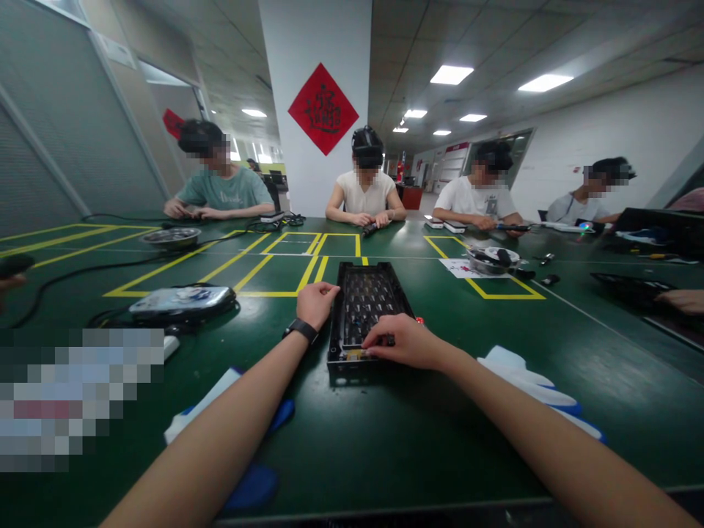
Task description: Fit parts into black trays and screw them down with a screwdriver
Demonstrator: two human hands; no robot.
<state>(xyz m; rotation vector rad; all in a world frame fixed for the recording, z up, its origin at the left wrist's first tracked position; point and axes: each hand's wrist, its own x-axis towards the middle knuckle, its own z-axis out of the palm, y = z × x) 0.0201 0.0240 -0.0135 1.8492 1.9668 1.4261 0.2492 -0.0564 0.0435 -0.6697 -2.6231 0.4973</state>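
Observation:
A long black open case [339,315], with rows of slots or small metal parts inside, lies lengthwise in front of me on the green table. My left hand [315,302], a dark watch on its wrist, has its fingers drawn together at the case's left wall and grips that edge. Over the near right corner is my right hand [404,340], thumb and fingers closed in a pinch just above a yellowish strip [355,355] at the near end. A small dark bit shows by its fingers; what they hold is too small to make out.
White-and-blue gloves [531,385] lie to the right, and another glove [206,403] is partly behind my left forearm. A shiny pouch [184,302] and cables are at left. Metal bowls [171,237] stand farther off. Several people sit across the green table [385,433].

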